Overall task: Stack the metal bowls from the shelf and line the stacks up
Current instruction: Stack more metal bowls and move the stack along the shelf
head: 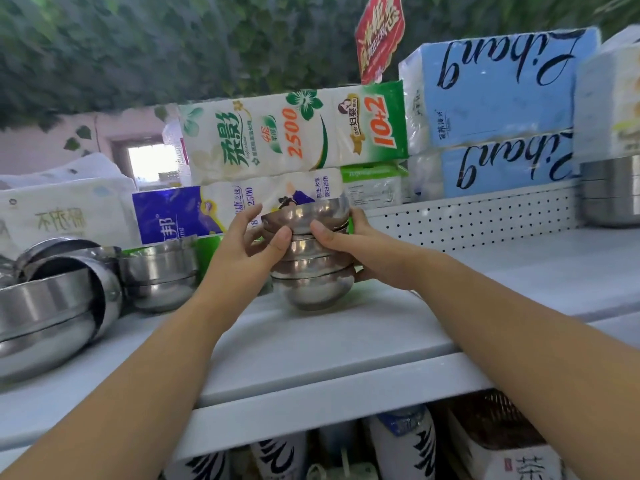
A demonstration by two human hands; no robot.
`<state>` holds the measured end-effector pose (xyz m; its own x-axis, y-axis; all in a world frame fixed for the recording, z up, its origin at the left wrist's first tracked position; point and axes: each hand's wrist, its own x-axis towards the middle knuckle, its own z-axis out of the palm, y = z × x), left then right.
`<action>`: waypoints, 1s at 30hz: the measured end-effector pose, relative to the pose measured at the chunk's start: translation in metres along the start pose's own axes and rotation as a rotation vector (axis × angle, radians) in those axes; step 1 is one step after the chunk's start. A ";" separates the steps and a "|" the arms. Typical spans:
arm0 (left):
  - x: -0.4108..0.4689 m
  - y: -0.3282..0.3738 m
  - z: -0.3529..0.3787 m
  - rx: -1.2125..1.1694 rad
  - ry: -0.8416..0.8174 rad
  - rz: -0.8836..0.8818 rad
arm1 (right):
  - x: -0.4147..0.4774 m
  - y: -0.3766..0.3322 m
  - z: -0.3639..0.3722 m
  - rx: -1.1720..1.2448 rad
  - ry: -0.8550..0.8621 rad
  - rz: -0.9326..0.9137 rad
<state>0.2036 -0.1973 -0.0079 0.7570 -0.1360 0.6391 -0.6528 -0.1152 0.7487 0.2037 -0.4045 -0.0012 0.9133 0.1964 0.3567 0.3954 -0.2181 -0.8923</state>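
Steel bowls (311,261) sit nested midway along the shelf (311,344); my left hand (247,249) and right hand (351,242) each have a curled grip round the upper ones. Light, stiff and slippery, I judge, so I'd hold under the rims. Far-side fingers are hidden; bowl count unclear.

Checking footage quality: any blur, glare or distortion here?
Head view: wide-angle bend curves the shelf; foliage up top is smeared; the window is blown out; the stack shows soft highlights, no harsh glare; left hand and right hand look sharp.
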 end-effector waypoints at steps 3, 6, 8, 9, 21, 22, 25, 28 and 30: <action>0.001 -0.001 -0.002 0.056 0.028 -0.032 | 0.001 -0.002 -0.001 0.010 0.003 0.006; 0.001 -0.001 -0.002 0.059 0.047 -0.050 | 0.001 -0.006 -0.003 0.074 0.045 -0.023; 0.001 0.001 -0.002 0.052 0.063 -0.063 | 0.001 -0.007 -0.004 0.099 0.073 -0.040; 0.000 0.002 -0.001 0.050 0.068 -0.066 | 0.002 -0.007 -0.005 0.107 0.077 -0.040; -0.006 0.003 0.002 0.116 0.070 -0.033 | 0.005 -0.004 -0.006 0.131 0.013 0.015; -0.007 0.003 0.002 0.120 0.068 -0.029 | 0.004 -0.004 -0.005 0.130 0.015 0.016; -0.007 0.004 0.003 0.116 0.071 -0.016 | 0.004 -0.005 -0.005 0.128 0.021 0.016; -0.007 0.005 0.003 0.112 0.081 0.006 | 0.004 -0.005 -0.007 0.117 0.018 0.019; -0.008 0.005 0.003 0.098 0.083 0.008 | 0.002 -0.005 -0.006 0.100 0.013 0.015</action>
<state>0.1939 -0.2001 -0.0096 0.7486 -0.0555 0.6606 -0.6556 -0.2104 0.7252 0.2045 -0.4090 0.0056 0.9204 0.1812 0.3466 0.3710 -0.1240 -0.9203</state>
